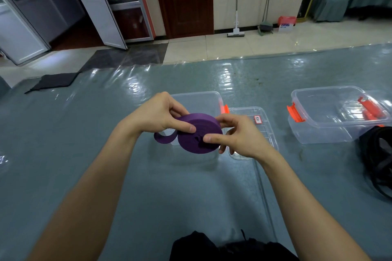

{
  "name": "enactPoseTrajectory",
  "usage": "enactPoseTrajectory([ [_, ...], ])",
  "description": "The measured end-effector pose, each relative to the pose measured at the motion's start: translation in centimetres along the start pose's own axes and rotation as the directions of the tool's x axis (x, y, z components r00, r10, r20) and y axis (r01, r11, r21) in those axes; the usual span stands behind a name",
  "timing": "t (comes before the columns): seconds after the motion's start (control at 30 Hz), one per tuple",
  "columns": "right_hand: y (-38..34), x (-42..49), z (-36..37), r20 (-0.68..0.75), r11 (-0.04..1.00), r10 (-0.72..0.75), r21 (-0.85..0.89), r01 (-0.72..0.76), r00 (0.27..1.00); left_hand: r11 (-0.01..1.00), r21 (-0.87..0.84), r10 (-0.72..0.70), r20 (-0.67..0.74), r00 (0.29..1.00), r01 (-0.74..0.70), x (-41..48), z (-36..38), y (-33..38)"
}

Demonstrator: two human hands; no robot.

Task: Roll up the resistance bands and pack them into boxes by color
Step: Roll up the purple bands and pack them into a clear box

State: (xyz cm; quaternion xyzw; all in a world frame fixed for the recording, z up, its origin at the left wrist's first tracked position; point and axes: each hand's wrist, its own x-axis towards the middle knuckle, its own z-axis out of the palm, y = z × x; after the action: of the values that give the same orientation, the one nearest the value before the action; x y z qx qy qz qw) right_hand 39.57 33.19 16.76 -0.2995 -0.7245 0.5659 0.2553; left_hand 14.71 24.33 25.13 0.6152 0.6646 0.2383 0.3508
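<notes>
Since the coil would likely spring open, left hand [161, 116] and right hand [239, 135] both clamp the purple band [199, 139], thumbs on its face, short tail loose. It is held above the open clear box [201, 99]. Black bands [377, 161] lie right, beside the second box [331, 112].

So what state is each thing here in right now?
Purple resistance band: nearly rolled into a coil, short tail loose.
Left hand: pinches the coil.
Right hand: pinches the coil.
Clear plastic box behind the hands: open, lid off.
Clear labelled lid: lying flat beside it.
Right clear box with orange latches: open.
Black bands: loose, unrolled.
</notes>
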Motion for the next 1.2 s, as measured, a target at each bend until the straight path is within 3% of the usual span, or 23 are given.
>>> enactPoseTrajectory([
  [0.07, 0.3, 0.0, 0.2, -0.014, 0.999, -0.019, -0.050, 0.019, 1.000, 1.000, 0.007, 0.006, 0.017, 1.000, -0.006, 0.2, -0.2, -0.2],
  [0.17, 0.4, 0.0, 0.6, -0.065, 0.998, -0.028, 0.060, 0.032, 0.997, 0.995, -0.095, 0.036, 0.001, 0.999, -0.036, 0.2, -0.5, -0.5],
  [0.3, 0.1, 0.1, 0.7, -0.118, 0.958, 0.000, 0.284, 0.034, 0.993, 0.954, -0.267, 0.087, -0.196, 0.977, -0.138, 0.0, 0.6, -1.6],
  [0.47, -0.2, 0.1, 1.2, -0.199, 0.920, 0.019, 0.388, 0.060, 0.980, 0.878, -0.312, 0.162, -0.521, 0.838, -0.363, -0.1, 3.7, -2.3],
  [0.57, 0.0, 0.2, 1.5, -0.246, 0.894, 0.048, 0.442, 0.068, 0.968, 0.883, -0.244, 0.182, -0.609, 0.772, -0.401, -0.1, 5.2, -2.7],
  [0.67, 0.1, 0.4, 2.1, -0.268, 0.880, 0.070, 0.471, 0.067, 0.961, 0.842, -0.338, 0.092, -0.677, 0.730, -0.420, -0.1, 6.6, -2.5],
  [0.83, 0.6, 0.7, 3.5, -0.297, 0.848, 0.132, 0.528, 0.047, 0.946, 0.767, -0.446, 0.001, -0.719, 0.695, -0.462, 0.1, 7.9, -3.1],
  [1.1, 1.6, 1.7, 7.3, -0.343, 0.829, 0.271, 0.559, -0.037, 0.899, 0.729, -0.590, -0.151, -0.635, 0.758, -0.349, -0.3, 8.4, -6.1],
  [1.2, 1.8, 2.1, 8.9, -0.284, 0.846, 0.253, 0.529, -0.069, 0.925, 0.717, -0.626, -0.206, -0.611, 0.764, -0.307, -0.3, 7.2, -7.9],
])
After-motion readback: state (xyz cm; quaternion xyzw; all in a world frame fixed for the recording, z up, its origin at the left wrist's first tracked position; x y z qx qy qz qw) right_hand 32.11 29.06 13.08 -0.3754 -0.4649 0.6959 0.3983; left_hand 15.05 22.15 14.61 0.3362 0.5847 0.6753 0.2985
